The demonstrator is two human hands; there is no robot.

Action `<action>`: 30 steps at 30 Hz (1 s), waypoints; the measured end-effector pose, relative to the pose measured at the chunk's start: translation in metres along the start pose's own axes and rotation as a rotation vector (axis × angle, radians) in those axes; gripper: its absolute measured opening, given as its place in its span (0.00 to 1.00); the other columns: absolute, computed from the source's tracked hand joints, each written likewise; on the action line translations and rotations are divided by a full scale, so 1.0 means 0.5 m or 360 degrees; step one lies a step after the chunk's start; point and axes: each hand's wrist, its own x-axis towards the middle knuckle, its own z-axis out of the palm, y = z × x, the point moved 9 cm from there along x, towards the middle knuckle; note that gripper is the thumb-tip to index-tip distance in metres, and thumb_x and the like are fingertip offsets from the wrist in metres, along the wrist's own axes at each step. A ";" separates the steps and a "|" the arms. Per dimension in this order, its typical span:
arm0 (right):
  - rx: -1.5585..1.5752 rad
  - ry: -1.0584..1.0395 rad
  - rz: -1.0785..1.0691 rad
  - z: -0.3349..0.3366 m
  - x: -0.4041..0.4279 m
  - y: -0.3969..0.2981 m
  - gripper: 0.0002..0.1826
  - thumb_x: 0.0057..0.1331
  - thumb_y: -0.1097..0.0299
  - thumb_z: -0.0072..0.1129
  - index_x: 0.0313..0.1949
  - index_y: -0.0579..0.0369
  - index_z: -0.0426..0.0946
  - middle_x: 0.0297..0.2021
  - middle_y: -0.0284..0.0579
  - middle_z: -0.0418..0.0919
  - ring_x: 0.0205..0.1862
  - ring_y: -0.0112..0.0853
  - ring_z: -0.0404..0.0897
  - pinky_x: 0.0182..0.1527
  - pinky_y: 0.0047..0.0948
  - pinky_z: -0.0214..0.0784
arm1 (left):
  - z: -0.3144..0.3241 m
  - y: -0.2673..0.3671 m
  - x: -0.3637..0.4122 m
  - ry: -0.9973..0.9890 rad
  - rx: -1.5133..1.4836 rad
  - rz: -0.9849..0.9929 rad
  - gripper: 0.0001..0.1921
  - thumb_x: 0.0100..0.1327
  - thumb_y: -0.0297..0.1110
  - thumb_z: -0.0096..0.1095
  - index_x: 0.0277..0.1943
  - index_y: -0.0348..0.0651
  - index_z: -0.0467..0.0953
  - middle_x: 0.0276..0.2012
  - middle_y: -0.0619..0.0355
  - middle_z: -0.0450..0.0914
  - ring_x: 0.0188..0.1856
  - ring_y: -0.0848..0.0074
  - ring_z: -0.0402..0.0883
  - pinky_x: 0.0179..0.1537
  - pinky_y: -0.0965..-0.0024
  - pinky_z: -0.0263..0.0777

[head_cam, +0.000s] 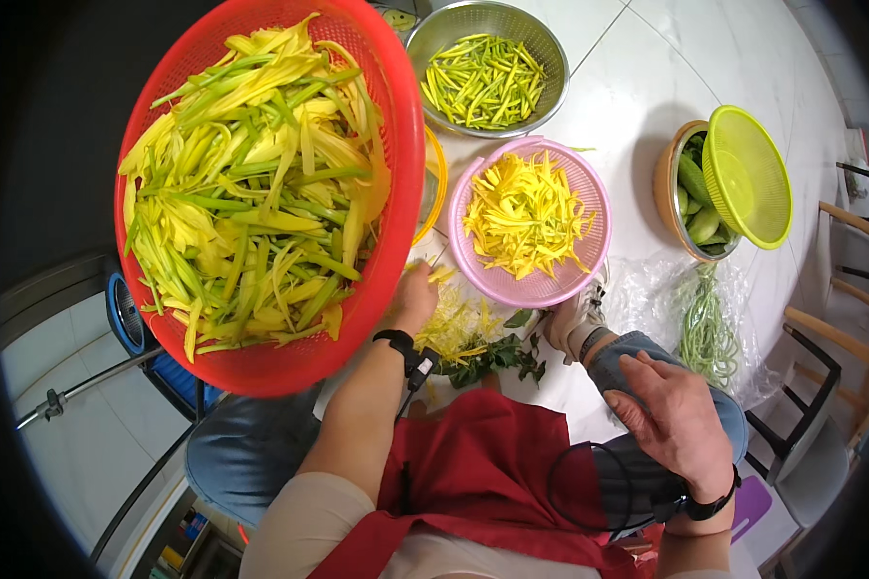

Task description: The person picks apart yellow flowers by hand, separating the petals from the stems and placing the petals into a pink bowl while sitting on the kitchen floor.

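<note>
My left hand (410,298) reaches down beside the red plastic basket (398,217), low over a pile of yellow flower scraps (460,322). Yellow bits show at its fingertips, but the basket's rim hides part of the hand, so I cannot tell whether it grips them. Long yellow flowers with green stalks (253,195) heap up in that basket. My right hand (670,420) is above my right knee, holding nothing, with the thumb apart from the extended fingers. In front, a pink basket (458,217) holds torn yellow petals (529,213).
A steel colander (554,108) of slender yellow-green buds (485,81) stands at the back. To the right, a green plastic basket (749,188) leans on a bowl (668,195) of green vegetables. Nearby, long beans (706,333) lie on clear plastic. Chairs (811,463) line the right side.
</note>
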 end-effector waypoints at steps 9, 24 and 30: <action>-0.0012 0.0063 -0.0205 -0.015 -0.024 -0.029 0.14 0.61 0.67 0.57 0.41 0.62 0.70 0.25 0.54 0.73 0.30 0.52 0.74 0.31 0.44 0.66 | -0.036 0.069 -0.106 -0.0620 -0.2607 -0.0956 0.08 0.66 0.30 0.54 0.35 0.51 0.62 0.27 0.64 0.68 0.17 0.85 0.55 0.20 0.81 0.51; -0.0062 0.0508 -0.0479 -0.025 0.054 -0.109 0.12 0.61 0.64 0.55 0.41 0.59 0.75 0.30 0.60 0.77 0.36 0.53 0.76 0.36 0.45 0.68 | -0.355 0.461 -0.126 -0.0281 -0.0710 0.0484 0.18 0.58 0.40 0.62 0.45 0.34 0.76 0.37 0.48 0.82 0.39 0.67 0.81 0.42 0.65 0.73; 0.0052 0.0620 -0.0606 -0.034 0.102 -0.197 0.11 0.62 0.67 0.53 0.35 0.62 0.78 0.28 0.57 0.79 0.31 0.48 0.78 0.34 0.39 0.69 | -0.592 0.471 -0.282 -0.0322 -0.0955 0.0759 0.12 0.63 0.33 0.57 0.44 0.33 0.76 0.33 0.54 0.81 0.32 0.78 0.79 0.35 0.75 0.73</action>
